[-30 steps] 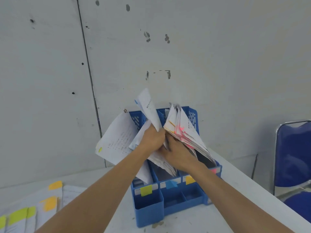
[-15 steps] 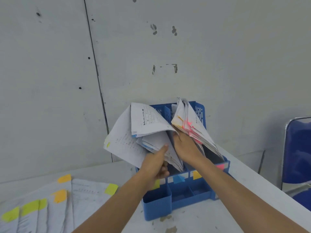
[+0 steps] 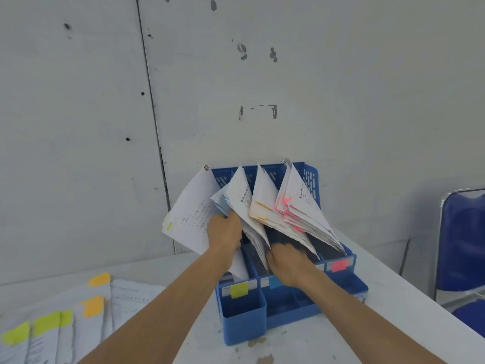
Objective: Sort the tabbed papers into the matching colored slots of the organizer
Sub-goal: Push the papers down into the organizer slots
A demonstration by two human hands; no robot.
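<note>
Head view. We log 1 blue organizer (image 3: 244,321) on the white bench (image 3: 399,292), its back against the grey wall (image 3: 341,101). Papers stand fanned in 4 slots. From left to right they are a yellow-tabbed sheet (image 3: 189,219), a blue-tabbed bundle (image 3: 237,198), an orange-tabbed bundle (image 3: 263,203) and a pink-tabbed bundle (image 3: 299,206). We can read a yellow label (image 3: 239,289) and a pink label (image 3: 339,265) on the front.

2 bare forearms reach forward from the bottom edge and converge on the organizer. The left hand (image 3: 225,229) is knuckles up, its fingers curled around the lower edge of the blue-tabbed bundle. The right hand (image 3: 286,261) sits low at the foot of the orange-tabbed bundle. It is motion-blurred, so we cannot tell how its fingers lie.

Loose papers (image 3: 52,334) with yellow and orange tabs lie flat on the bench at far left. 1 blue chair (image 3: 462,245) stands at right.
</note>
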